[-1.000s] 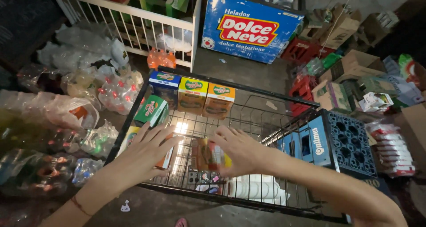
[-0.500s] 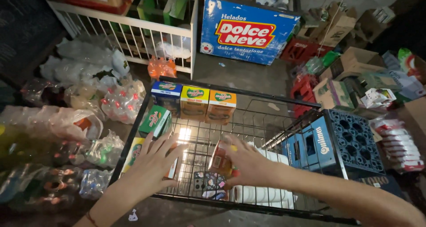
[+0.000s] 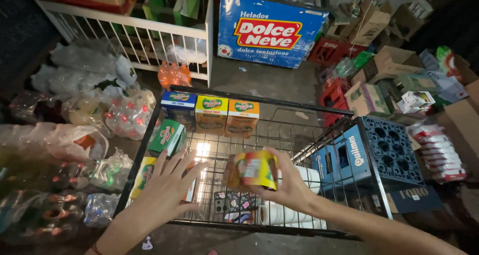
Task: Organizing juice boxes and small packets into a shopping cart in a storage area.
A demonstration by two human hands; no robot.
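Right hand [image 3: 287,185] grips orange-yellow pack [image 3: 252,170] over wire cart [image 3: 259,103]; left hand [image 3: 169,185] spread open at 9 o'clock, juice cartons [image 3: 212,115] at 12.

Glossy printed wrap, smooth and shiny, on the small orange-and-green pack [image 3: 252,170]. Thin black metal wire for the trolley basket [image 3: 279,105]. Matt moulded plastic on the blue bottle crate [image 3: 384,155]. Crinkled clear plastic film around the bundled bottles [image 3: 127,115].

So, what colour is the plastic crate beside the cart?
Blue crate, seen in the head view, right of the wire cart.
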